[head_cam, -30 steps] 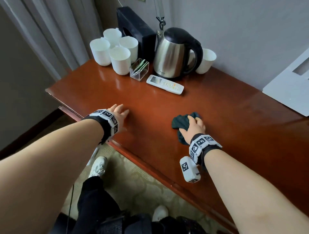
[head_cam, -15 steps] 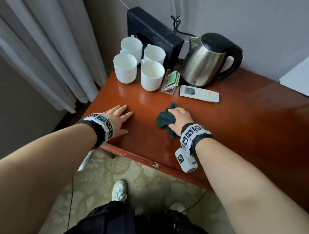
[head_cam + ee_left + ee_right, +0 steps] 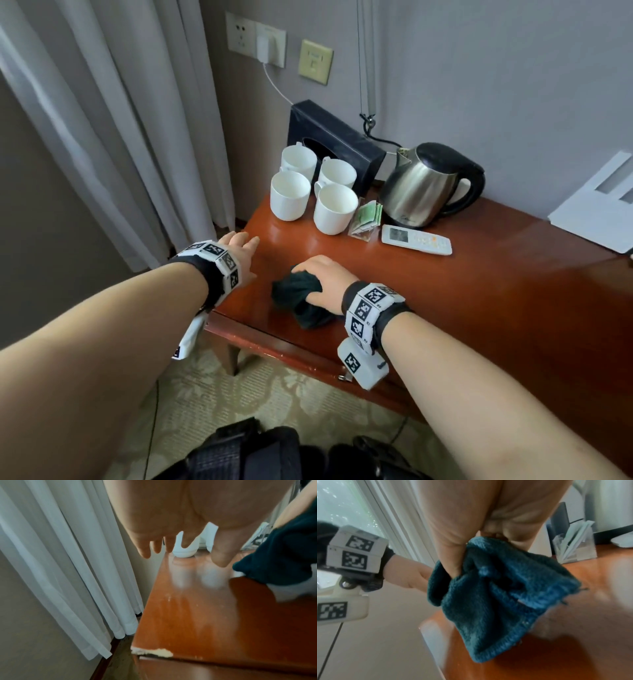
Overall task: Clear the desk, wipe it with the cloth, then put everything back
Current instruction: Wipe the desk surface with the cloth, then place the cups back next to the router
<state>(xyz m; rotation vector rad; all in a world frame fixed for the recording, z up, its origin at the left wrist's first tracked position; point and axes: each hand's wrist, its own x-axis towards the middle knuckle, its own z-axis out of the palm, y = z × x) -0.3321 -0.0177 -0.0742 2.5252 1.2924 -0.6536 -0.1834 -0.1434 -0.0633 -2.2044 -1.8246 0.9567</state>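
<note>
My right hand [image 3: 317, 274] grips a bunched dark teal cloth [image 3: 298, 299] [image 3: 496, 595] [image 3: 281, 555] against the glossy reddish wooden desk [image 3: 479, 308] near its front left corner. My left hand [image 3: 239, 250] [image 3: 180, 536] hovers with straight fingers over the desk's left edge, holding nothing. Several white mugs [image 3: 308, 192], a clear holder of tea sachets [image 3: 368, 217], a steel kettle [image 3: 424, 185], a black tissue box [image 3: 332, 140] and a white remote [image 3: 416, 239] stand at the back left of the desk.
White curtains [image 3: 120, 120] hang just left of the desk. A white sheet or panel [image 3: 599, 205] lies at the back right. The desk's front corner is chipped [image 3: 152, 652]. Patterned carpet [image 3: 257, 394] lies below, with my legs at the bottom.
My right hand has dragged the cloth leftward across the desk toward the front left corner. My left hand has shifted further left to the desk's edge and no longer lies flat on it.
</note>
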